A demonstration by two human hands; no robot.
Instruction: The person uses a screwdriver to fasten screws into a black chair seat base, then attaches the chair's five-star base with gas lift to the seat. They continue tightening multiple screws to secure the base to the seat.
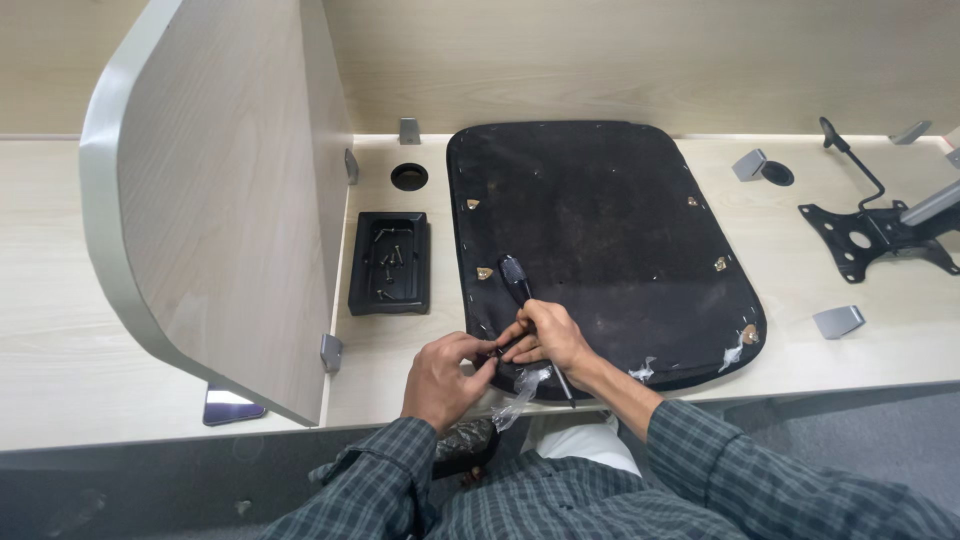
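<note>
1. Right hand (548, 338) closed around a black-handled screwdriver (517, 280), handle pointing away from the body, thin shaft running back under the palm toward the desk edge.
2. Left hand (443, 375) pinched shut just beside the right, fingertips meeting on something small and dark; too small to tell what.
3. Both resting on the near left corner of the black chair seat base (600, 245), lying underside up on the desk (150, 400).
4. Best to keep the pinch steady, line the tool straight over the fixing point and press down before turning.
5. Left of the hands: black tray of screws (390, 262), within easy reach.
6. Near corner: torn clear plastic wrap (525, 388), worth keeping out from under the tool.
7. Far right: black metal chair mechanism (868, 232), well apart.
</note>
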